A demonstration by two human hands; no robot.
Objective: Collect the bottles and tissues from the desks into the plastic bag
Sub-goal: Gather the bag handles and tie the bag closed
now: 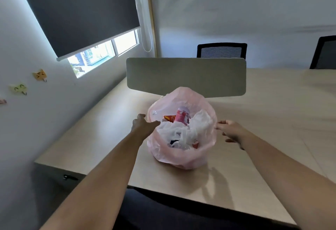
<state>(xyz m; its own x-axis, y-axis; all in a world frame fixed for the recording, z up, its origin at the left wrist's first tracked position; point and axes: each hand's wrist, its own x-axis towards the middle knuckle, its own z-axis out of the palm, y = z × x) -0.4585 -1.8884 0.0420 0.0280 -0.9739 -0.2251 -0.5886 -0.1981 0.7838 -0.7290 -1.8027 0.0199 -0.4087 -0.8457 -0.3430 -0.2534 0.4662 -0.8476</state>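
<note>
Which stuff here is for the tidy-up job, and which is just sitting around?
For the job: pink plastic bag; white tissues and pink bottle, both inside it.
Just there: grey divider, black chair, cat hooks on the wall, window blind.

Daylight comes through the window (101,53) strip below the dark blind (78,11), blown out white. The room is dim and bluish. The bag (181,157) casts a soft shadow on the desk (109,138). Straight lines bow near the edges, and detail is slightly soft.
</note>
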